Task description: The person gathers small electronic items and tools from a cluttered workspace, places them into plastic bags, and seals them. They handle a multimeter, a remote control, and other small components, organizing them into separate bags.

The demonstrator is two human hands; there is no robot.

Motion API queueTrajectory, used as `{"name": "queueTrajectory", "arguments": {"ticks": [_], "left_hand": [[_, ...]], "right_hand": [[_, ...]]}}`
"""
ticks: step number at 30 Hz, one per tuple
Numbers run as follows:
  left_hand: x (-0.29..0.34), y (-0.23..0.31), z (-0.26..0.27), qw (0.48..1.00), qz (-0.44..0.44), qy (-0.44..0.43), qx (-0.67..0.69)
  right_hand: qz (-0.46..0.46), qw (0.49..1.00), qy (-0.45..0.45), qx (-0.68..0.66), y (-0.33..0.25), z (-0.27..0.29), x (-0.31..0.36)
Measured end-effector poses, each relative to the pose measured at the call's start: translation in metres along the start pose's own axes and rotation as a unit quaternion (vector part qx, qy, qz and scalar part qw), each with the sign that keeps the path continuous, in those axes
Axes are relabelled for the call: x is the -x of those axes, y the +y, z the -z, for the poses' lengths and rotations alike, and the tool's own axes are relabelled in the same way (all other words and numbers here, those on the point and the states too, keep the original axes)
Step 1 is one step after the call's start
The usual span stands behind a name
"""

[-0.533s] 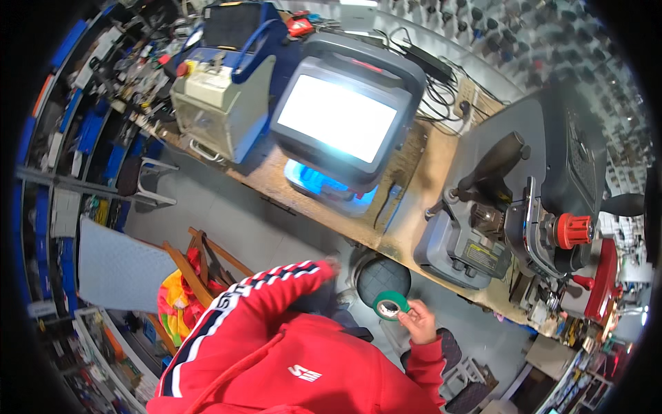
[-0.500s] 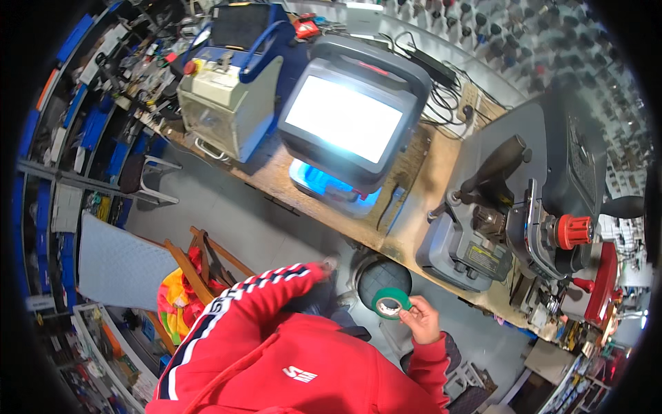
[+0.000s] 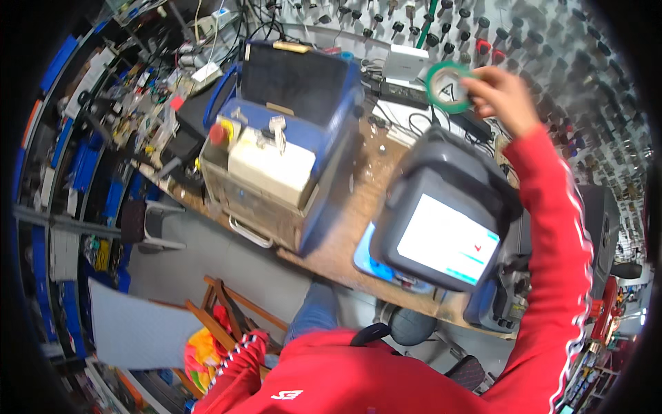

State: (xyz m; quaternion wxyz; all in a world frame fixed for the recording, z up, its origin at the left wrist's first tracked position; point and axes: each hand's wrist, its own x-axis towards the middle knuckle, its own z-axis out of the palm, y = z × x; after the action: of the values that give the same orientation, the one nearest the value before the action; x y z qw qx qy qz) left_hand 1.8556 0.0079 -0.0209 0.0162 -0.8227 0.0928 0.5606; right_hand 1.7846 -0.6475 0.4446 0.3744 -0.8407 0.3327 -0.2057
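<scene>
High at the back of the bench, my right hand [image 3: 502, 96] pinches a roll of green tape [image 3: 441, 109] by its right side. The roll is tilted so that its pale core shows, with a dark mark inside. Behind and below it lie a tangle of black cables [image 3: 419, 123] and a small white box [image 3: 404, 62]. My right arm in a red sleeve [image 3: 552, 255] reaches up past a grey machine with a lit screen [image 3: 445, 241]. Of my left arm only the red sleeve [image 3: 238, 366] shows low down; its hand is hidden.
A blue and cream machine [image 3: 276, 165] with a red knob stands left on the wooden bench [image 3: 331, 252]. Many keys [image 3: 483, 31] hang on the back wall. A round dark stool [image 3: 412, 326] and a wooden chair [image 3: 207, 324] with bright cloth stand before the bench. Shelves with blue bins [image 3: 89, 169] line the left.
My right hand has carried the tape roll from in front of my body up to the bench's back. My left arm has drawn back. My view has shifted left and closer to the bench.
</scene>
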Motion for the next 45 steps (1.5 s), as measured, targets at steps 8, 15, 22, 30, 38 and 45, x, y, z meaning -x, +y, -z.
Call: {"name": "queueTrajectory", "arguments": {"ticks": [8,15,22,30,38,45], "left_hand": [[-0.042,0.028,0.034,0.99,-0.068,-0.079,0.09],[-0.055,0.054,0.065,0.984,-0.141,-0.104,0.024],[-0.1,0.192,0.117,0.928,-0.295,-0.109,-0.199],[-0.004,0.509,-0.083,0.804,-0.476,-0.09,-0.346],[0.108,0.434,-0.399,0.583,-0.43,-0.248,-0.644],[0.259,0.315,-0.596,0.264,-0.545,-0.371,-0.704]], "right_hand": [[-0.177,0.948,-0.015,-0.266,0.03,-0.099,-0.162],[-0.03,0.944,-0.131,-0.301,-0.03,-0.028,-0.016],[-0.092,0.913,0.161,-0.364,-0.013,0.043,0.319],[-0.301,0.606,0.588,-0.443,-0.017,-0.101,0.731],[-0.257,0.249,0.9,-0.247,-0.117,-0.189,0.88],[-0.313,0.082,0.945,-0.055,-0.157,-0.184,0.957]]}}
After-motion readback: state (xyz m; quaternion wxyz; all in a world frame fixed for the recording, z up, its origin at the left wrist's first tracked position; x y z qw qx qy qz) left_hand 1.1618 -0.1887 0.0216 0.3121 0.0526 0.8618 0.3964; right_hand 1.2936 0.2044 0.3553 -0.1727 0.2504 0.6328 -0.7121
